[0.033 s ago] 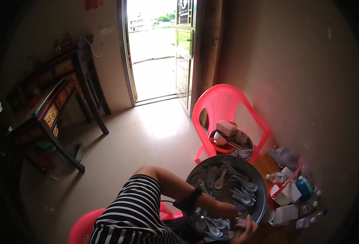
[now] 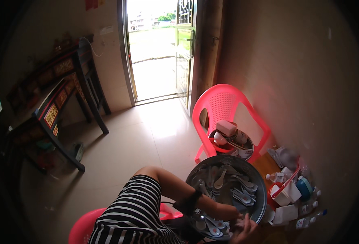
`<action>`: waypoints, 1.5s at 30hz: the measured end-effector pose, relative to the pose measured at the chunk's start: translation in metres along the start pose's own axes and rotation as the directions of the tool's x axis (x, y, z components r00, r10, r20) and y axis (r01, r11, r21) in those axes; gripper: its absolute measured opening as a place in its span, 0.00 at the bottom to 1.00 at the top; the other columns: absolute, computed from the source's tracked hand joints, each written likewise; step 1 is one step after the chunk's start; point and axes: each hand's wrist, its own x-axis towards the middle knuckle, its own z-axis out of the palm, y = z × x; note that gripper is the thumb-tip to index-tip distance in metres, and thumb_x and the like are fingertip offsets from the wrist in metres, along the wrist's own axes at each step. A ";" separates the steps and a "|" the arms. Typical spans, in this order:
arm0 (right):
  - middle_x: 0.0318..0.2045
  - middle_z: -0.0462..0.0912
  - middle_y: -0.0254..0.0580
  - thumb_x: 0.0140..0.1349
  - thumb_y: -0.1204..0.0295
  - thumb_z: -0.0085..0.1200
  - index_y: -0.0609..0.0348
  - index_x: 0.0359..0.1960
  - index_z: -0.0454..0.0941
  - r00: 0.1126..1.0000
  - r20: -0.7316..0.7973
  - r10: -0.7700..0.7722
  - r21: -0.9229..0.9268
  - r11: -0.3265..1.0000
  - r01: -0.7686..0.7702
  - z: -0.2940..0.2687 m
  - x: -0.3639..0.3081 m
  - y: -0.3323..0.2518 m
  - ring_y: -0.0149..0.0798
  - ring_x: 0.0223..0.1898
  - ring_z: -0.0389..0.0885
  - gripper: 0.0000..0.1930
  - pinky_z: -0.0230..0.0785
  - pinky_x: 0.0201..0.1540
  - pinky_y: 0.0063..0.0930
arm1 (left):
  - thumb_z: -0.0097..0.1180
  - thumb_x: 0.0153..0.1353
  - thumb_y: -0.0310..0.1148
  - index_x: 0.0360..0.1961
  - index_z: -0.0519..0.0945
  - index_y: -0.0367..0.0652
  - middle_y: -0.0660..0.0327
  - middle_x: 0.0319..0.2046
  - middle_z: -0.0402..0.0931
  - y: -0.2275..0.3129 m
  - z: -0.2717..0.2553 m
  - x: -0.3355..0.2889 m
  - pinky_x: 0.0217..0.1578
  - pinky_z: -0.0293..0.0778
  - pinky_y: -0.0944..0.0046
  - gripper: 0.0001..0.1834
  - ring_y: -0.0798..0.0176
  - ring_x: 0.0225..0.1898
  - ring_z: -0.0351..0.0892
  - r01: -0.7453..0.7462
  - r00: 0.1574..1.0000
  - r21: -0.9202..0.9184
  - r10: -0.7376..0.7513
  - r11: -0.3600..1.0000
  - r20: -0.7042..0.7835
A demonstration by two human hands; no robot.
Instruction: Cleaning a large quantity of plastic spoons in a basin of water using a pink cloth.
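Observation:
A large round grey metal basin (image 2: 262, 195) holds many white soup spoons. One group of spoons (image 2: 243, 197) lies inside at the right, and other spoons (image 2: 214, 227) lie at the near left. Over the basin's near right part, my left hand (image 2: 233, 214) reaches in from the left, fingers closed and largely hidden. My right hand (image 2: 246, 231) meets it from below, its fingers bent toward the left hand. Whatever lies between the two hands is too small and covered to name. A lone spoon (image 2: 219, 180) rests toward the far side of the basin.
Behind the basin, a pink plastic chair (image 2: 224, 97) bears a tray of dishes and a white box (image 2: 226, 127). Bottles (image 2: 308, 208), a blue-lidded container (image 2: 304, 185) and white tubs crowd the right side by the wall. A dark carved table (image 2: 57, 107) stands left of the open door (image 2: 183, 61).
My hands have shifted slightly against each other, and the right fingers have moved a little up and left. The basin and spoons look the same.

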 end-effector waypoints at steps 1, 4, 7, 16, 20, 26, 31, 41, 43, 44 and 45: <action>0.44 0.77 0.49 0.67 0.68 0.59 0.62 0.53 0.79 0.999 0.003 -0.053 -0.085 0.995 0.053 0.001 0.005 -0.011 0.51 0.44 0.78 0.16 0.69 0.51 0.43 | 0.50 0.68 0.30 0.45 0.75 0.31 0.51 0.33 0.80 0.004 0.001 -0.004 0.37 0.74 0.60 0.12 0.55 0.37 0.80 -0.037 0.998 0.109 0.031 0.993 0.055; 0.46 0.76 0.54 0.70 0.60 0.56 0.62 0.54 0.79 0.993 0.025 -0.112 -0.193 0.974 0.115 -0.003 0.008 -0.014 0.54 0.48 0.75 0.19 0.67 0.53 0.46 | 0.46 0.72 0.34 0.49 0.72 0.31 0.49 0.35 0.79 -0.013 0.013 0.003 0.39 0.74 0.58 0.15 0.54 0.40 0.80 -0.103 0.995 0.231 0.098 0.968 0.033; 0.47 0.76 0.55 0.71 0.57 0.54 0.62 0.53 0.79 0.989 0.096 -0.108 -0.279 0.951 0.131 -0.005 0.009 -0.012 0.55 0.48 0.75 0.20 0.68 0.53 0.46 | 0.40 0.77 0.41 0.51 0.69 0.32 0.49 0.36 0.78 -0.021 0.022 0.006 0.40 0.74 0.55 0.19 0.52 0.39 0.79 -0.198 0.972 0.161 0.215 0.967 -0.098; 0.42 0.80 0.53 0.68 0.65 0.57 0.65 0.51 0.75 0.995 -0.022 0.098 -0.073 0.992 -0.100 -0.006 -0.003 0.010 0.50 0.44 0.80 0.17 0.73 0.48 0.45 | 0.38 0.77 0.48 0.49 0.68 0.37 0.50 0.34 0.76 0.016 0.020 -0.032 0.32 0.75 0.53 0.21 0.48 0.34 0.80 -0.111 0.970 0.199 0.150 0.974 -0.193; 0.40 0.81 0.54 0.63 0.74 0.62 0.65 0.51 0.75 0.979 -0.046 0.200 0.050 0.979 -0.197 -0.014 -0.004 0.002 0.52 0.42 0.81 0.16 0.74 0.45 0.44 | 0.36 0.77 0.53 0.46 0.71 0.40 0.62 0.24 0.70 0.023 0.004 -0.025 0.24 0.72 0.61 0.24 0.62 0.23 0.73 0.270 0.963 -0.468 -0.236 0.842 0.132; 0.41 0.80 0.54 0.61 0.77 0.61 0.64 0.48 0.79 0.998 -0.055 0.024 -0.108 0.994 -0.030 -0.027 0.008 -0.017 0.56 0.42 0.79 0.13 0.72 0.47 0.45 | 0.40 0.76 0.53 0.40 0.77 0.36 0.66 0.17 0.64 0.014 0.003 -0.023 0.19 0.69 0.65 0.28 0.69 0.16 0.65 0.211 0.970 -0.528 -0.110 0.822 0.216; 0.44 0.78 0.52 0.64 0.75 0.60 0.59 0.48 0.81 0.999 0.030 0.041 -0.108 0.993 -0.037 -0.029 0.008 -0.017 0.56 0.45 0.78 0.12 0.71 0.50 0.46 | 0.50 0.71 0.41 0.41 0.76 0.32 0.62 0.22 0.72 0.018 -0.003 -0.021 0.19 0.77 0.59 0.18 0.63 0.17 0.75 0.206 0.967 -0.310 -0.242 0.928 -0.082; 0.43 0.84 0.59 0.70 0.68 0.53 0.69 0.49 0.79 0.982 -0.148 0.118 -0.012 0.993 -0.121 -0.012 0.008 -0.001 0.57 0.44 0.82 0.15 0.73 0.50 0.47 | 0.49 0.71 0.33 0.47 0.72 0.39 0.61 0.36 0.75 0.023 0.014 -0.028 0.28 0.81 0.68 0.10 0.66 0.35 0.81 -0.131 0.991 -0.050 0.130 0.990 -0.022; 0.42 0.84 0.60 0.71 0.68 0.52 0.71 0.49 0.79 0.961 -0.108 0.255 0.028 0.967 -0.254 -0.013 0.002 0.003 0.56 0.43 0.83 0.16 0.75 0.48 0.45 | 0.49 0.71 0.33 0.46 0.72 0.39 0.61 0.36 0.75 0.016 0.010 -0.025 0.27 0.80 0.68 0.09 0.65 0.35 0.81 -0.180 0.984 -0.001 0.180 0.984 -0.011; 0.41 0.84 0.62 0.72 0.67 0.51 0.72 0.49 0.78 0.918 -0.063 0.391 0.063 0.920 -0.387 -0.015 0.003 -0.001 0.56 0.41 0.84 0.16 0.76 0.46 0.43 | 0.49 0.71 0.33 0.46 0.72 0.38 0.61 0.35 0.75 0.014 0.010 -0.023 0.26 0.79 0.68 0.09 0.64 0.35 0.81 -0.227 0.974 0.047 0.227 0.973 0.006; 0.41 0.85 0.61 0.74 0.67 0.49 0.72 0.49 0.79 0.908 -0.065 0.414 0.036 0.910 -0.412 -0.016 0.003 -0.003 0.54 0.41 0.84 0.17 0.76 0.46 0.40 | 0.49 0.71 0.33 0.46 0.72 0.38 0.61 0.35 0.75 0.016 0.010 -0.025 0.26 0.79 0.68 0.09 0.64 0.35 0.81 -0.225 0.974 0.046 0.225 0.973 0.008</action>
